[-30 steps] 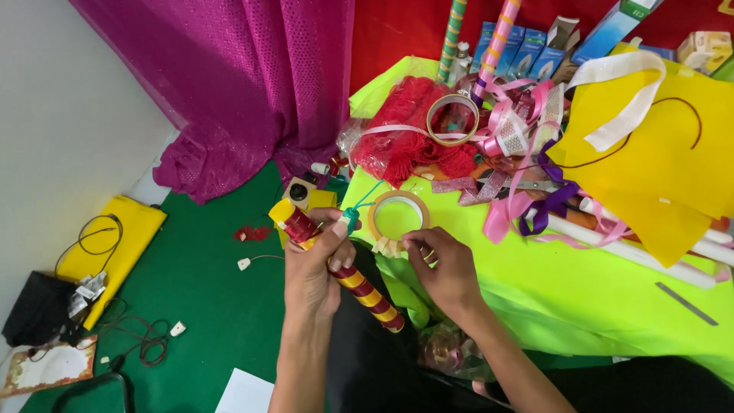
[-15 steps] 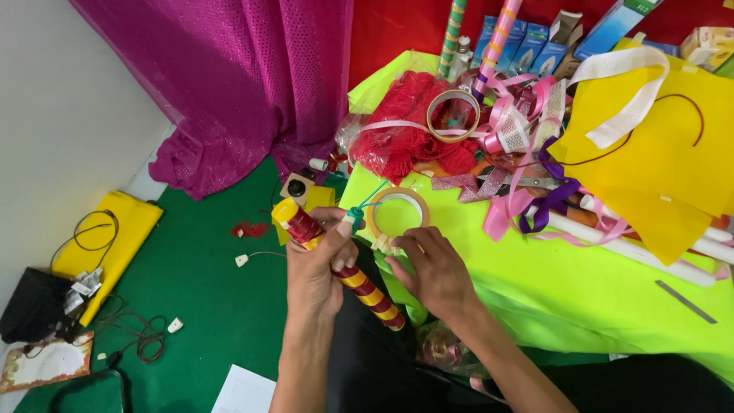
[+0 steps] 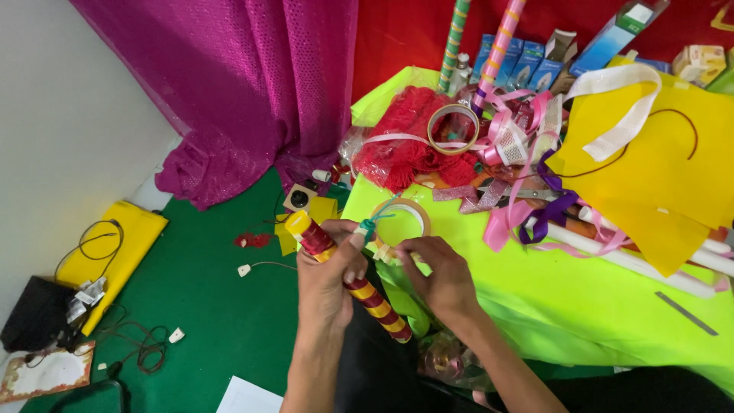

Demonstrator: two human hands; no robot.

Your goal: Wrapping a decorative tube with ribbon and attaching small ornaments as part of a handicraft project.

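My left hand [image 3: 330,279] grips a stick wrapped in red and gold spiral bands [image 3: 371,297], held slanting from upper left to lower right. My right hand [image 3: 436,269] is next to it, its fingers pinching something small and pale at the stick's side. A teal thread or ribbon end [image 3: 372,222] sticks up between the two hands. A roll of clear tape [image 3: 401,222] lies on the lime-green tablecloth [image 3: 581,306] just behind my fingers.
Red netting [image 3: 405,145], another tape roll [image 3: 453,128], pink and purple ribbons [image 3: 527,199], yellow sheets [image 3: 650,160] and white rods [image 3: 634,260] crowd the table. A magenta curtain [image 3: 245,84] hangs at left. Cables and a yellow mat [image 3: 115,256] lie on the green floor.
Both hands have stayed close together at the stick. My right hand's fingers have shifted slightly toward the stick; the stick keeps its slant.
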